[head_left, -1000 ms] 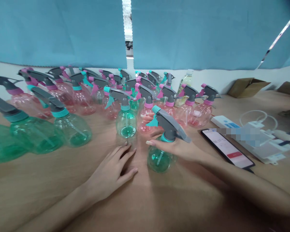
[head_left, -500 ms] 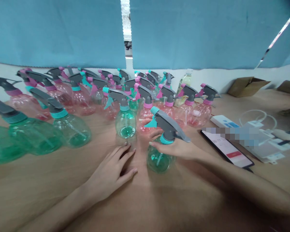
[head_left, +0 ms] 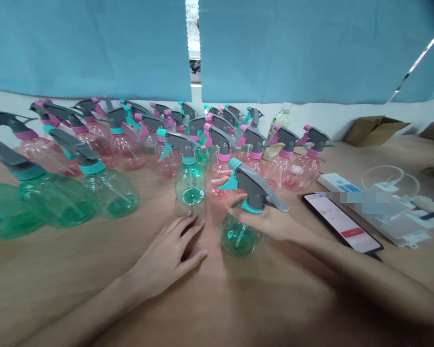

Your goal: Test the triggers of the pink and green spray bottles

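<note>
My right hand (head_left: 264, 219) is wrapped round the neck of a green spray bottle (head_left: 238, 238) with a grey and turquoise trigger head; the bottle stands upright. Some of its fingers show behind the bottle, near a pink one. Flat on the wooden table (head_left: 137, 318), my left hand (head_left: 169, 255) rests with its fingers apart, holding nothing. Just beyond its fingertips stands another green spray bottle (head_left: 190, 185) with a turquoise collar. A pink spray bottle (head_left: 220, 180) is to the right of that one.
Many pink and green spray bottles fill the back and left, including a near green one (head_left: 58, 207). To the right lie a phone (head_left: 343, 224), a white box (head_left: 338, 183) and cables. Behind are a brown carton (head_left: 374, 131) and a blue curtain (head_left: 94, 48).
The whole view has shifted slightly, with things appearing a little further right. Both hands keep their poses, and my right hand still holds the green bottle.
</note>
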Tool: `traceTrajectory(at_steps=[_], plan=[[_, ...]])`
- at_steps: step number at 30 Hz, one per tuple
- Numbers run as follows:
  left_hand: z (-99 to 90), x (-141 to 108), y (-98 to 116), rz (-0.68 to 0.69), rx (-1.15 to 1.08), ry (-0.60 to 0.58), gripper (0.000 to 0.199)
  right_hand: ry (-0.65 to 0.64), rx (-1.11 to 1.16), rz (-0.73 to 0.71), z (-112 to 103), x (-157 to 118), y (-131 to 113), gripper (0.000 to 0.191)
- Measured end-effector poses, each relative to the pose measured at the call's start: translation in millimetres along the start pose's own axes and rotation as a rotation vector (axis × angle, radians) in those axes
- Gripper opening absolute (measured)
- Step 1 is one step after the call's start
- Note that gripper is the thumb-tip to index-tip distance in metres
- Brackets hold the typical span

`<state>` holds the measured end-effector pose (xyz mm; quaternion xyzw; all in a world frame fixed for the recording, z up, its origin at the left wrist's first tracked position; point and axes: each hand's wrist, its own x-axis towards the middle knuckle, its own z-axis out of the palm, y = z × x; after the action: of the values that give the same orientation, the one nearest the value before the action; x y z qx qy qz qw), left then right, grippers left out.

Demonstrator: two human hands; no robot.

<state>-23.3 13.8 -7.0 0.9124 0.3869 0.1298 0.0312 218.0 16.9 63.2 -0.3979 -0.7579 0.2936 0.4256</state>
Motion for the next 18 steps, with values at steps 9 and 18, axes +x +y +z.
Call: traceTrajectory(at_steps=[9, 18], plan=[[-1.9, 0.0, 2.1, -0.008, -0.021, -0.003, 0.052, -0.029, 0.052, -0.040, -0.5, 0.7, 0.3, 0.016], [-2.0, 0.6, 3.0, -0.016, -0.024, -0.004, 0.053, -0.018, 0.064, -0.117, -1.7, 3.4, -3.6, 0.037]])
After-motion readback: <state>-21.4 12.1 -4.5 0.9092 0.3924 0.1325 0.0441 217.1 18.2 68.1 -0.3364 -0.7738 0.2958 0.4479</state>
